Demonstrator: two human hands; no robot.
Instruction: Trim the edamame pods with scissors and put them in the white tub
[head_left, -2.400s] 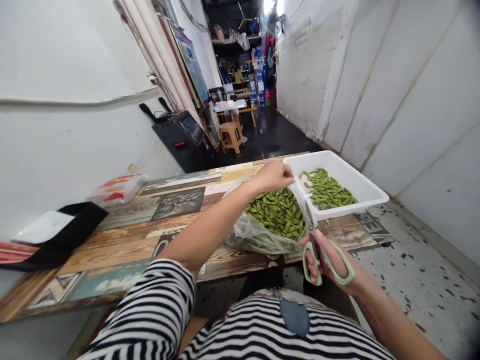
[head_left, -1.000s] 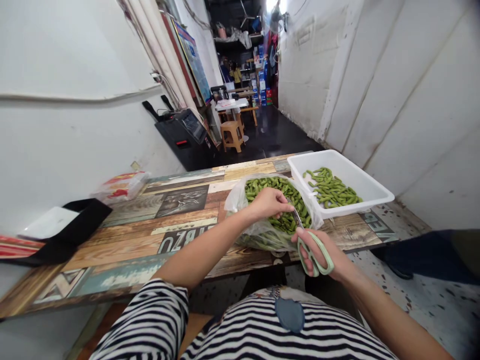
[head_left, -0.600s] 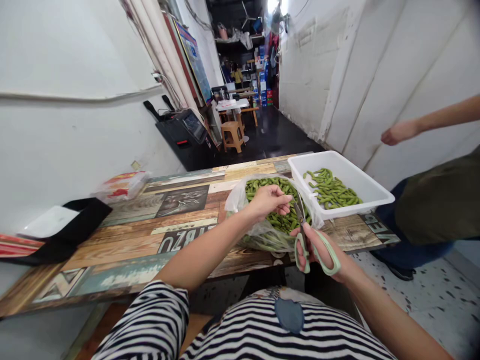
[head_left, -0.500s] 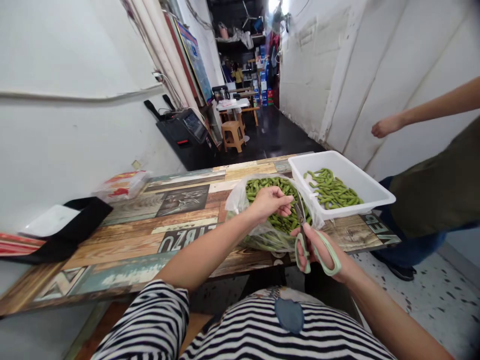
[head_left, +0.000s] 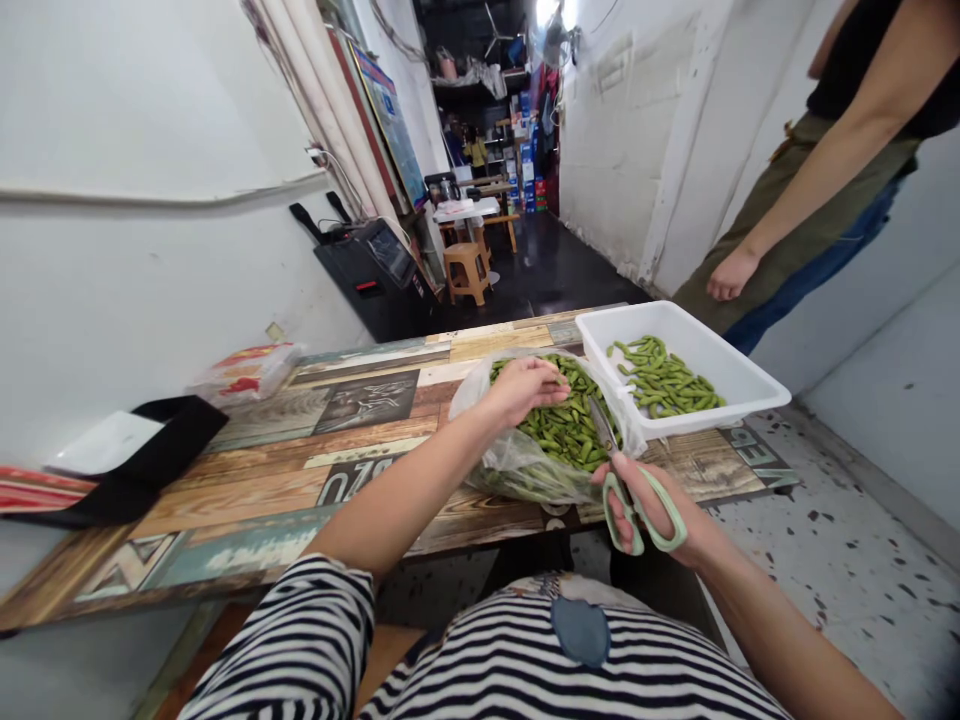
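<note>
A clear plastic bag (head_left: 536,478) full of green pods (head_left: 566,425) lies open near the table's front edge. Over the pods at its left side is my left hand (head_left: 525,390), its fingers bent and close together; whether a pod is between them is too small to tell. My right hand (head_left: 652,510) is wrapped round the pale green handles of a pair of scissors (head_left: 606,432), whose blades point up and away over the bag's right part. To the right of the bag stands a white plastic tray (head_left: 739,378) holding more green pods (head_left: 667,380).
The wood-patterned table (head_left: 390,400) carries a plastic-wrapped package (head_left: 244,370) and a black holder (head_left: 176,440) at the left. A person (head_left: 817,190) stands beyond the tray at the right. A stool (head_left: 466,272) is farther back.
My left hand has moved slightly left, away from the scissors. My right hand and the scissors have shifted a little right and down. The person at the right has moved behind the tray.
</note>
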